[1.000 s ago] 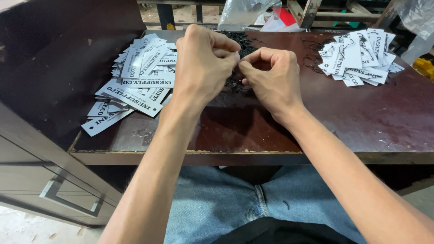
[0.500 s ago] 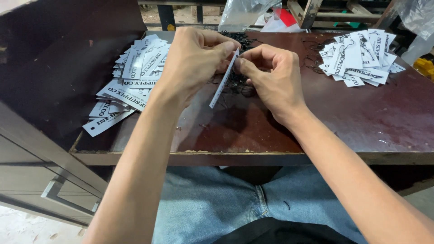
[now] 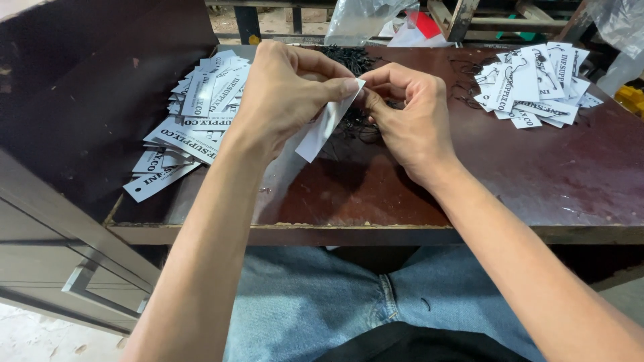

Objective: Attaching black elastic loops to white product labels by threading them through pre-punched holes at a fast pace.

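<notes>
Pinching a blank white rectangular card tag between both hands above the dark worktop; hiding the black strings partly behind fingers.

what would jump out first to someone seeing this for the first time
Two bare hands meet over the middle of the dark wooden table: the left hand pinches a blank white paper tag, and the right hand works at its top end above a tangle of black strings. Heaps of printed tags flank them, a large pile on the left and a smaller pile at the far right.

Clear plastic bag, yellow object
</notes>
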